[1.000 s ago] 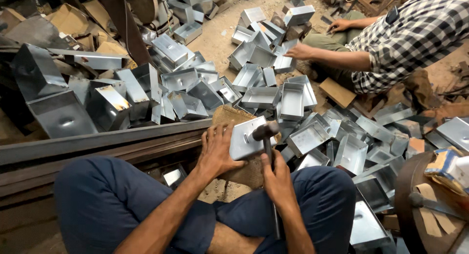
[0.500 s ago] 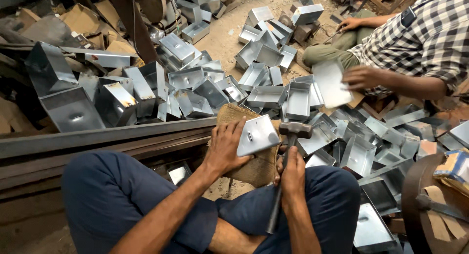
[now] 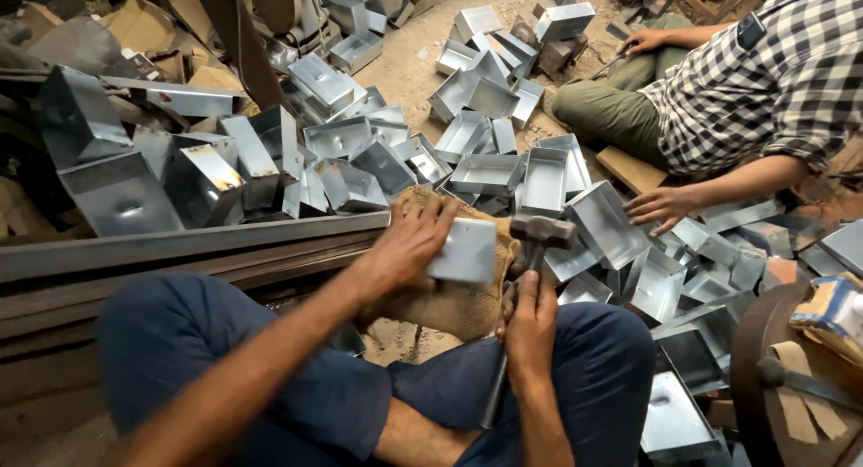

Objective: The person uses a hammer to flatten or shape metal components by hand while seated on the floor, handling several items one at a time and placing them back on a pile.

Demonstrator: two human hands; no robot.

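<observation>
My left hand (image 3: 406, 242) grips a small folded sheet-metal box (image 3: 464, 250) and holds it against a block wrapped in burlap (image 3: 449, 301) between my knees. My right hand (image 3: 530, 321) is closed on the handle of a hammer (image 3: 539, 231), whose steel head sits just right of the box at about its height. I sit cross-legged in dark blue trousers.
Several shiny metal trays (image 3: 485, 172) lie heaped on the dirt floor ahead and to the right. A steel beam (image 3: 180, 242) runs across on the left. A person in a checked shirt sits at the upper right, one hand (image 3: 661, 206) on a tray.
The hammer head has stayed beside the box while the box has turned in my left hand. The other person's hand has dropped from holding a sheet up to resting on the trays.
</observation>
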